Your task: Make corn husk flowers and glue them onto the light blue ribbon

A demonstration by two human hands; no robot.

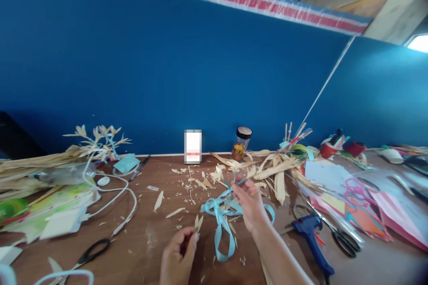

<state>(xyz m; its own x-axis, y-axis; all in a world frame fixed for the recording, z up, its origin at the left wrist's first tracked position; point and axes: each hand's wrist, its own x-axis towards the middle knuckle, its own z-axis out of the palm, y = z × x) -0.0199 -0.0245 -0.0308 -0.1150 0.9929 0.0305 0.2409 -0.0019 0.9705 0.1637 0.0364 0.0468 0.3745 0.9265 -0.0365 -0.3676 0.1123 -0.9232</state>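
Note:
My left hand [180, 251], at the lower middle, pinches a small piece of dried corn husk [198, 223] with narrow tips pointing up. To its upper right, my right hand [249, 198] is closed with the fingertips together on a thin blue strip, apparently part of the light blue ribbon [224, 249]. The ribbon lies in loops on the table below and left of that hand. Pale husk petals [219, 173] show just beyond the fingertips; whether they are attached to the strip I cannot tell. Husk scraps [159, 201] are scattered around both hands.
A blue glue gun [312, 240] and scissors [344, 238] lie at the right, more scissors [90, 251] at the lower left. White cables [129, 191] curl at the left. A lidded jar [241, 144], husk strips [272, 169] and husk flowers [100, 138] stand along the blue partition [167, 62].

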